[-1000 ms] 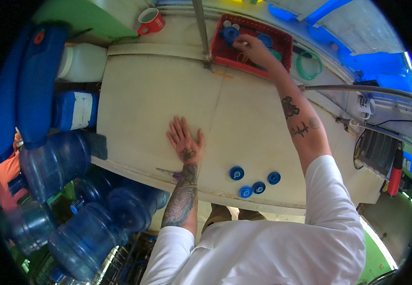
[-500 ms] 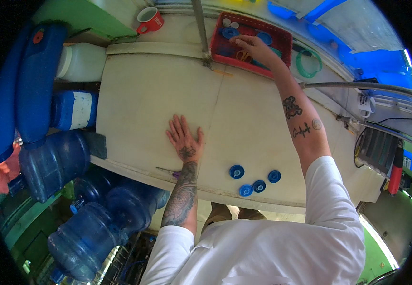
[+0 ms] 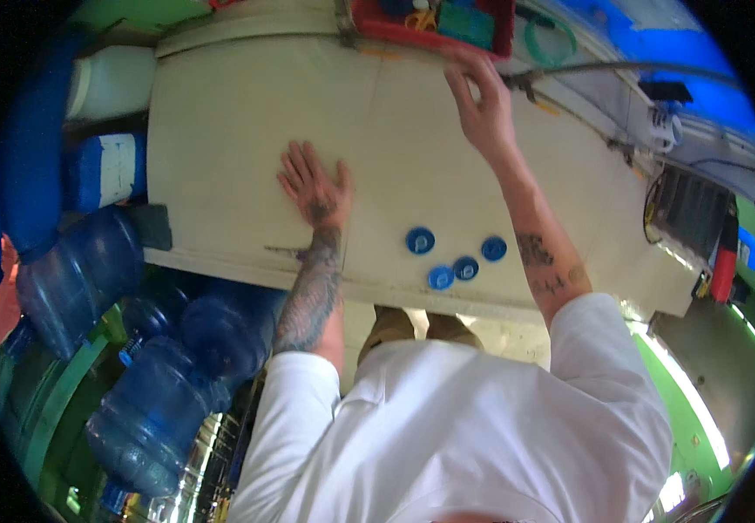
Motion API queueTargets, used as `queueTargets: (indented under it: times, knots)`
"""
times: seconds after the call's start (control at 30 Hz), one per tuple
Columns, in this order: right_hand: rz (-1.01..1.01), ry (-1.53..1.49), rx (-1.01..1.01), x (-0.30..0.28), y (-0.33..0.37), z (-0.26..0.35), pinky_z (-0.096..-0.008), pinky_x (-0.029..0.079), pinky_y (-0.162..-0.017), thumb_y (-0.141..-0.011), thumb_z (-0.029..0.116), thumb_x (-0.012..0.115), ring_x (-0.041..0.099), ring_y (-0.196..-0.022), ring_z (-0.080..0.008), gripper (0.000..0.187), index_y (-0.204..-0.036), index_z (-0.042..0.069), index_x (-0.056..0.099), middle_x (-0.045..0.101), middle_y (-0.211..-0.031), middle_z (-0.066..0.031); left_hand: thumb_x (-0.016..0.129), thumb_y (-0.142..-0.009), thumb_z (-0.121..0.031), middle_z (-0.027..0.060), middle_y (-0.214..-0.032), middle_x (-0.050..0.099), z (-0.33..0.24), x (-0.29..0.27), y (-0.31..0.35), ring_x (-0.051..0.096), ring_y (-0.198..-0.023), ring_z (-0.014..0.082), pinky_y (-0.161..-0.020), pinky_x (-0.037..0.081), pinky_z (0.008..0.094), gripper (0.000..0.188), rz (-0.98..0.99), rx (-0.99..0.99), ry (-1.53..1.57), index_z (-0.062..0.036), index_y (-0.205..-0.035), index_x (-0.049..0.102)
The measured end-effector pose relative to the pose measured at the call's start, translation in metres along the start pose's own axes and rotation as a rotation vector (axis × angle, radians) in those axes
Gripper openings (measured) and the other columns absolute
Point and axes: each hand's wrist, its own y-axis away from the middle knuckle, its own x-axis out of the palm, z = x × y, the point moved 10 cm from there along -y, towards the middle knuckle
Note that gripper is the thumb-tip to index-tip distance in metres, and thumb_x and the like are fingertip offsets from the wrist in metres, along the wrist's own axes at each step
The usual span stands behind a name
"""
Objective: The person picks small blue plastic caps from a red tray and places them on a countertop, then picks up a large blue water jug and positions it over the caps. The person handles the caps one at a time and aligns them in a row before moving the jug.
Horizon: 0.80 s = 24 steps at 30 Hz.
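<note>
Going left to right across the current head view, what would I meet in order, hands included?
Blue container with a white label → left hand → leftmost blue cap → right hand → green ring → white mug → red-and-black object.

The upper edge cuts off the red tray (image 3: pixel 395 37), hiding its far side. The person's right hand (image 3: pixel 486 109) is blurred, and whether its fingertips pinch anything cannot be told. The left forearm (image 3: pixel 312 296) covers part of a slim tool (image 3: pixel 282 251); markings on the blue caps (image 3: pixel 420 241) are too small to read.
</note>
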Motion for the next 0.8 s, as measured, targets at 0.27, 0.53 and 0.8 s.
queueTargets:
  times: [0.27, 0.53, 0.8]
  knots:
    - [0.234, 0.636, 0.437, -0.059, 0.33, -0.04, -0.0505, 0.035, -0.111, -0.095, 0.019, 0.06, 0.039, -0.135, -0.0436, 0.053, -0.143, 0.005, 0.044, 0.039, -0.147, -0.0242, 0.044, -0.095, -0.057, 0.0158, -0.163, 0.016, 0.009, 0.015, 0.003, 0.01, -0.151, 0.0355, -0.12, 0.007, 0.0561, 0.08, -0.026, 0.031, 0.032, -0.0079, -0.155, 0.024]
    - [0.046, 0.287, 0.676, -0.092, 0.4, -0.058, -0.0441, 0.041, -0.107, -0.093, 0.02, 0.059, 0.045, -0.131, -0.0428, 0.055, -0.142, 0.001, 0.041, 0.044, -0.143, -0.0281, 0.061, -0.093, -0.04, 0.0233, -0.147, 0.043, -0.021, 0.04, 0.031, 0.039, -0.137, 0.0382, -0.114, 0.031, 0.0489, 0.064, 0.283, 0.317, 0.38, -0.0009, -0.141, 0.045]
    - [-0.024, 0.21, 1.133, -0.218, 0.562, -0.078, -0.0438, 0.048, -0.099, -0.093, 0.026, 0.06, 0.058, -0.118, -0.0403, 0.055, -0.14, 0.001, 0.045, 0.054, -0.133, -0.0287, 0.067, -0.089, -0.032, 0.0239, -0.159, 0.018, -0.164, 0.03, 0.224, 0.019, -0.145, 0.047, -0.118, 0.025, 0.051, 0.069, 0.752, 0.711, 0.345, -0.002, -0.145, 0.04]
